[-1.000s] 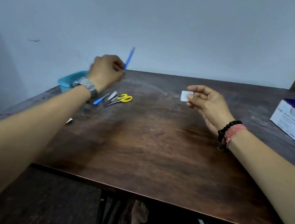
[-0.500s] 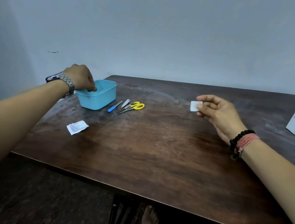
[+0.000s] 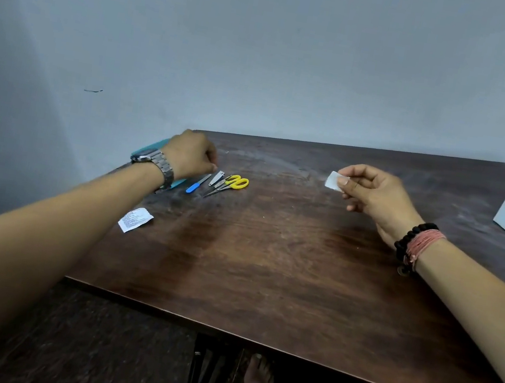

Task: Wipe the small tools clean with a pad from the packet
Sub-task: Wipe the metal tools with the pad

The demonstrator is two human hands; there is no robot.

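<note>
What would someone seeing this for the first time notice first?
Probably the small white pad pinched in the right hand, raised over the dark wooden table. Next, the left hand reaching toward a row of small tools at the far left, where the yellow-handled scissors stand out. A torn white packet lies near the left edge.

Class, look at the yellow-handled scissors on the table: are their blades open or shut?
Shut. The yellow-handled scissors lie flat on the table, their two handle loops side by side and the blades together in a single thin line.
</note>
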